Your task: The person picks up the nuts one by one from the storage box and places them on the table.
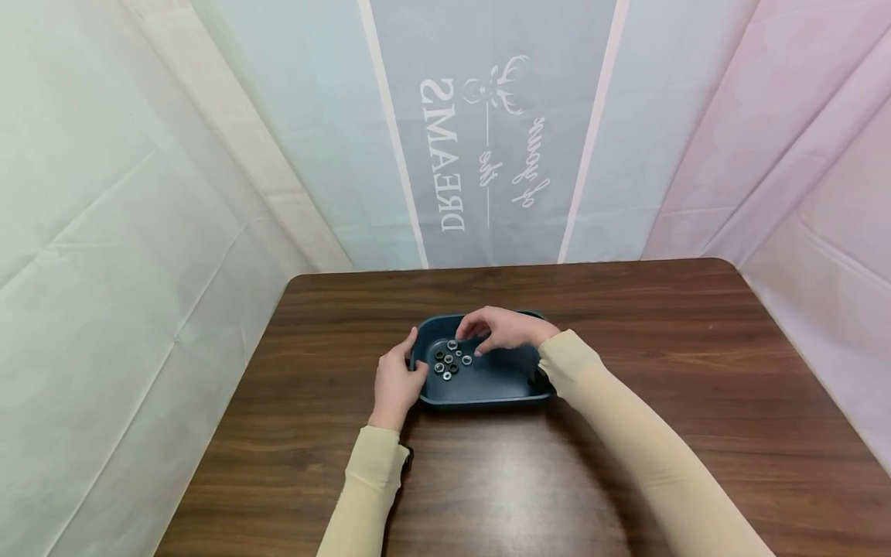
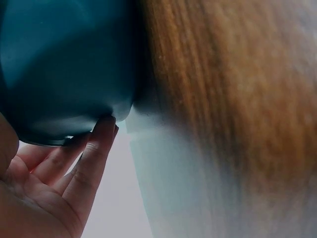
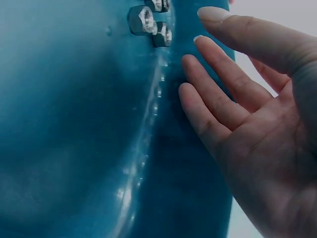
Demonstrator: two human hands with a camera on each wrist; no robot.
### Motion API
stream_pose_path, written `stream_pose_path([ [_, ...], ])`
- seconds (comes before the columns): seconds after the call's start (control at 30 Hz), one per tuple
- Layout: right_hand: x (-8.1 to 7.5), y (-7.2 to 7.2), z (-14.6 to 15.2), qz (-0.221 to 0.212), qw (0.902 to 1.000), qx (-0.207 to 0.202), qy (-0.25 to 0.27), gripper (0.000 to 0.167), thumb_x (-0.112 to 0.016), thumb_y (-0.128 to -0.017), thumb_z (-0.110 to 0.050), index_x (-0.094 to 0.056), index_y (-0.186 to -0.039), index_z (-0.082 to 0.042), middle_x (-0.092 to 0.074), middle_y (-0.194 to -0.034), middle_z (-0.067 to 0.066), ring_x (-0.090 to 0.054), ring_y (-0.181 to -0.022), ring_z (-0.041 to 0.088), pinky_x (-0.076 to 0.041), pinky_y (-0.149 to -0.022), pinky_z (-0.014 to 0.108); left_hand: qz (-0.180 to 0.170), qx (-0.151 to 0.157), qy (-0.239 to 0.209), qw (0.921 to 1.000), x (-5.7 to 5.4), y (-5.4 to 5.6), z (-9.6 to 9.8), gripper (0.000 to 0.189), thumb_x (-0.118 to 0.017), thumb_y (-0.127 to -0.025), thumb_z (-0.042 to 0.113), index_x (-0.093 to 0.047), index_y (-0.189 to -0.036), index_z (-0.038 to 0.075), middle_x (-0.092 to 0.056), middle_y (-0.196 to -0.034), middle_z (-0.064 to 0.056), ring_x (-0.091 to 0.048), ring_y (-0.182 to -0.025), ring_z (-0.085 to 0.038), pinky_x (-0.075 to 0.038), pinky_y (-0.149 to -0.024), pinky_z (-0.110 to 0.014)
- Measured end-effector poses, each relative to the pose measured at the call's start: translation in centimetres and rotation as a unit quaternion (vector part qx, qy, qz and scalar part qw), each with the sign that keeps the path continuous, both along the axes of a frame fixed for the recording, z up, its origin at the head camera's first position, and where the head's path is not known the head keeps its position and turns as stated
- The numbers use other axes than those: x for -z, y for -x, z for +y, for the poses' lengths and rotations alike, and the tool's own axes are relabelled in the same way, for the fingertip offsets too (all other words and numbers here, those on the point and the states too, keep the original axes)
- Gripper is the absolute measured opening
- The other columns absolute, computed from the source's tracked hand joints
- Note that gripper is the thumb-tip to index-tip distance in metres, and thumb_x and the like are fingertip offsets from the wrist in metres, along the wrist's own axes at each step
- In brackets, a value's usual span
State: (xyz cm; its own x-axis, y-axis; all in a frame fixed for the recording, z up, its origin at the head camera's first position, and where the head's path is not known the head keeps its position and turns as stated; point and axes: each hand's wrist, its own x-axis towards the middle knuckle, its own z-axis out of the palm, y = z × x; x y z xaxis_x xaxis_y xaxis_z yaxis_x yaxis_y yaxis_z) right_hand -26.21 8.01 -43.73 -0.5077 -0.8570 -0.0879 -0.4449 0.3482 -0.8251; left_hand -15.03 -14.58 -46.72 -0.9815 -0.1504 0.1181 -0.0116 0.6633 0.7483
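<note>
A dark blue tray (image 1: 497, 379) lies on the table with several metal nuts (image 1: 448, 360) clustered in its left half. Most nuts look silver and a few darker. My left hand (image 1: 400, 381) holds the tray's left end, the thumb over the rim and the fingers along the outer wall; the left wrist view shows those fingertips against the tray's outside. Over the tray, my right hand (image 1: 503, 328) reaches in from the right, its loosely bent fingers near the upper nuts. In the right wrist view nothing sits between the thumb and fingers, and a few hex nuts (image 3: 141, 21) show beside the fingertips.
The brown wood-grain table (image 1: 661, 348) extends around the tray on all sides. Behind it hangs a pale cloth (image 1: 487, 247) with mirrored lettering, and more light cloth (image 1: 139, 309) borders the left side.
</note>
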Motion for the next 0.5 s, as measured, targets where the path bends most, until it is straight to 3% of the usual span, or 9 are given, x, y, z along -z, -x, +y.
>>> stream_pose_path([
  [0.27,0.50,-0.15,-0.20,-0.034,0.9992,-0.021,0.002,0.035,-0.067,-0.082,0.009,-0.062,-0.116,0.003,-0.059,-0.119,0.011,-0.054,-0.112,0.035,-0.041,-0.097,0.048,0.013,0.000,0.005,0.9999,0.13,0.05,-0.01,0.062,-0.064,-0.082,0.002,-0.050,-0.140,0.018,-0.065,-0.116,-0.010,-0.052,-0.069,-0.019,-0.044,-0.055,-0.030],
  [0.5,0.84,-0.11,-0.44,-0.051,0.9984,-0.024,-0.007,0.033,-0.067,-0.082,0.008,-0.062,-0.114,0.002,-0.060,-0.117,0.015,-0.056,-0.110,0.033,-0.043,-0.095,0.046,0.010,0.001,0.000,0.9999,0.19,0.00,0.00,0.061,-0.064,-0.082,0.001,-0.051,-0.140,0.015,-0.065,-0.116,-0.011,-0.050,-0.062,-0.019,-0.043,-0.052,-0.031],
])
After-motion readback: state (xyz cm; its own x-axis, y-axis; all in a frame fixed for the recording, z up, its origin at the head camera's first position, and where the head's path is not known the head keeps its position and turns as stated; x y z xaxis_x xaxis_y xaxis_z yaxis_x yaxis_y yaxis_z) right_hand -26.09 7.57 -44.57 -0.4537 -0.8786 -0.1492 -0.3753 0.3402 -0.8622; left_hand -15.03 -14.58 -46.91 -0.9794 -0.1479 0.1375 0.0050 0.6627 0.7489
